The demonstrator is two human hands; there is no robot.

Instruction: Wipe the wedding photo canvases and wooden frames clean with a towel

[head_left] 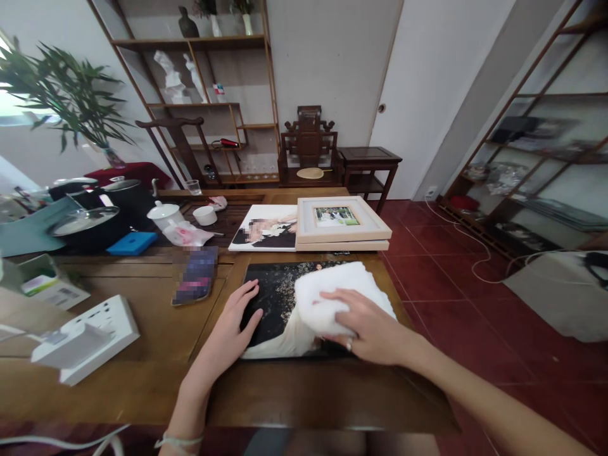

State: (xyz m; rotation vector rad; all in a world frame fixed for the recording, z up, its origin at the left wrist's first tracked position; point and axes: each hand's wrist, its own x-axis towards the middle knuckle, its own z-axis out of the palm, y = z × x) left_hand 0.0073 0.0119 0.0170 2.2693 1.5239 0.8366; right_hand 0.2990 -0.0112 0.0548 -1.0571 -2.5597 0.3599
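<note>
Head view: my right hand [369, 326] is clamped on the cloth [344, 283] atop the photo [270, 304], left hand [238, 320] resting spread on its edge; cloth's probably light, squishy, I'd grab mid-bunch

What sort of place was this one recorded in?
Probably a tea or sitting room, in a home or small office: a white lidded vessel and cup stand on the wooden table, a carved chair stands near the wall, and open shelves hold statuettes.
</note>
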